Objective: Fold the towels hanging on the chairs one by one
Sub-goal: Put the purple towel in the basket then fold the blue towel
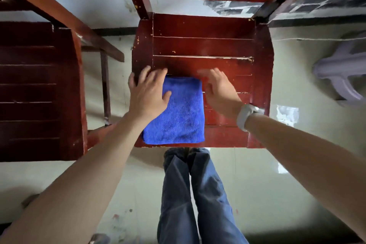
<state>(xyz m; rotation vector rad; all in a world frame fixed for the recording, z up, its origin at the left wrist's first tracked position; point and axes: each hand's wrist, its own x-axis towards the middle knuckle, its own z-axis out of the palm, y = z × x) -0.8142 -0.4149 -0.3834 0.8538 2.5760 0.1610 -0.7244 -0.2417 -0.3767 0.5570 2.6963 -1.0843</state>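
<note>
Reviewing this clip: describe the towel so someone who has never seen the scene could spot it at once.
Start at the red wooden chair in the middle of the view. On its seat, at the front left, lies the blue towel, folded into a neat rectangle, with the left hand on its far left corner. It is the only bright blue cloth on the dark red wood.

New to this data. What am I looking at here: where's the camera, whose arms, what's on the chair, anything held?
There is no robot. A person wears one wide-angle camera on the head, looking down, so the arms and the jeans at the bottom are their own.

In the middle stands a red wooden chair, seen from above. A blue towel, already folded into a neat rectangle, lies on the front left part of its seat.

The left hand lies flat and open on the towel's left edge. The right hand, open and motion-blurred, is just right of the towel; whether it touches the seat is unclear. Its wrist carries a white watch. Neither hand grips anything.

A second red chair stands to the left.
</note>
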